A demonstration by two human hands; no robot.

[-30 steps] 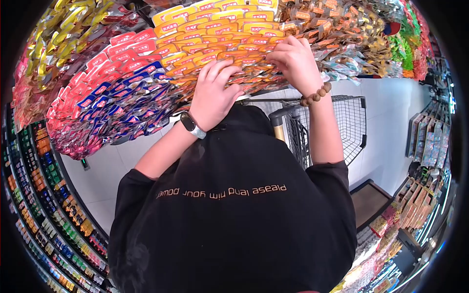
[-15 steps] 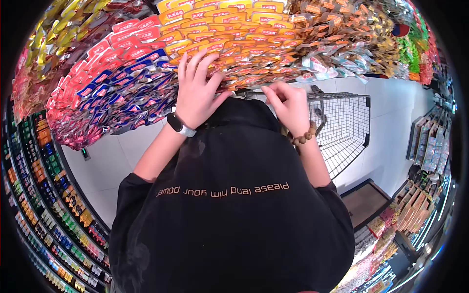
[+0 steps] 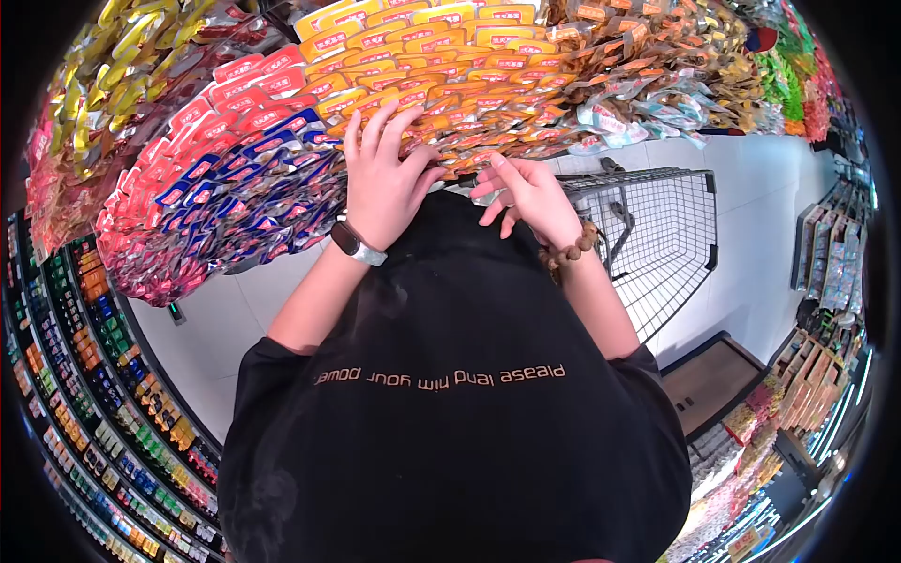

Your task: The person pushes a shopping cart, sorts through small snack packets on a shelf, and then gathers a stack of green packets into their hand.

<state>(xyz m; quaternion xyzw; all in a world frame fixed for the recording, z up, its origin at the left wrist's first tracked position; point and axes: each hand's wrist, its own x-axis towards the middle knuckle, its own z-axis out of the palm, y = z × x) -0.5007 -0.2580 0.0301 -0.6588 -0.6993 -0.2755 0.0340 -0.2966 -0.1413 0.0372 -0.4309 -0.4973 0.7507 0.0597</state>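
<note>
Left hand [image 3: 385, 183] lies flat with fingers spread on the hanging orange snack packets [image 3: 441, 70], palm down on the lower rows, gripping nothing; a watch [image 3: 355, 244] sits on that wrist. Right hand [image 3: 526, 192] is just right of the left hand, at the bottom edge of the same orange packets, fingers loosely curled and partly open; cannot tell if it pinches a packet edge. A wooden bead bracelet [image 3: 568, 251] is on the right wrist. The orange packets have yellow-orange headers with red label patches, print too small to read. Left of the orange packets hang red packets [image 3: 235, 84], then blue packets [image 3: 235, 178] below those, also unreadable. Right of the orange packets are clear bags with brown contents [image 3: 676, 56]. Below and right of the orange packets stands a wire shopping cart [image 3: 657, 235] on white floor. The person's black shirt [image 3: 450, 441] carries orange lettering, seen upside down, reading "please lend him your power". Shelves of small goods [image 3: 84, 375] run far left of the packets, labels illegible.
</note>
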